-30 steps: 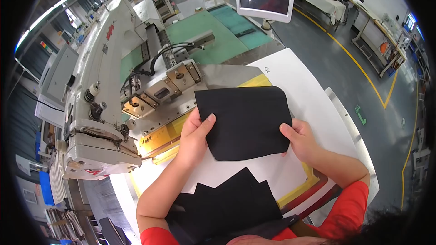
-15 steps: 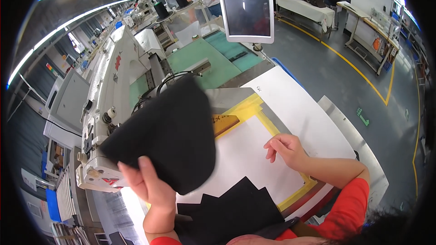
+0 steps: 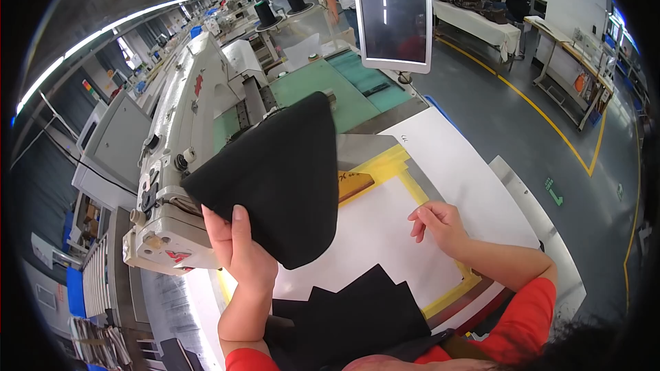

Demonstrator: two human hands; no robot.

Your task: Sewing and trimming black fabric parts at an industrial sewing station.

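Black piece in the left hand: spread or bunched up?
Spread: the black piece shows a broad, smooth face, its lower left edge gripped by the left hand.

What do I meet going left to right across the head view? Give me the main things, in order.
Blue panel, black sheet held in the left hand, right hand, green floor arrow.

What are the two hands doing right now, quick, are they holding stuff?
Left hand: closed on the edge of a black sheet, holding it up.
Right hand: holding nothing, half open with fingers loosely curled.
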